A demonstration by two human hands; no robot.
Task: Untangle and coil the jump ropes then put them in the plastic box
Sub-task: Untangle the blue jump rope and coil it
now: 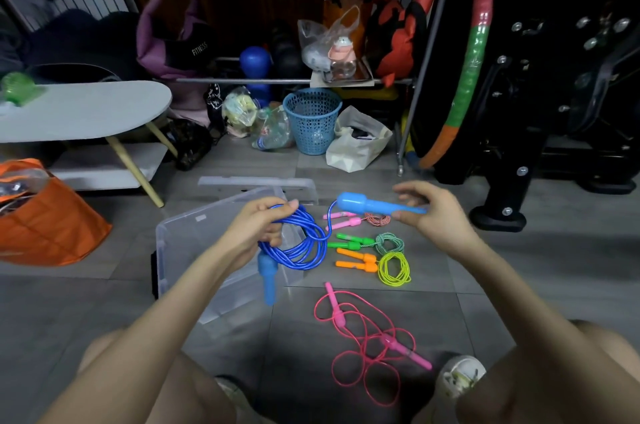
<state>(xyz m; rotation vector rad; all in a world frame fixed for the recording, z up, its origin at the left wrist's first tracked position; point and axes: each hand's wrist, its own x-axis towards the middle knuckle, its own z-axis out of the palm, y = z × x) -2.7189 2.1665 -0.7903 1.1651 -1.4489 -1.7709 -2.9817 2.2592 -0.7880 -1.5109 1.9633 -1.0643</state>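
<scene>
My left hand grips a coiled blue jump rope above the clear plastic box; one blue handle hangs below the coil. My right hand holds the rope's other blue handle level, to the right. On the floor between my hands lie coiled ropes: one with pink handles, one with green handles, one yellow-green with orange handles. A loose pink jump rope sprawls tangled on the tiles nearer to me.
The box's clear lid lies behind it. An orange bag sits at left under a low white table. A blue basket, white bags and a rack stand behind. My knees and a shoe frame the bottom.
</scene>
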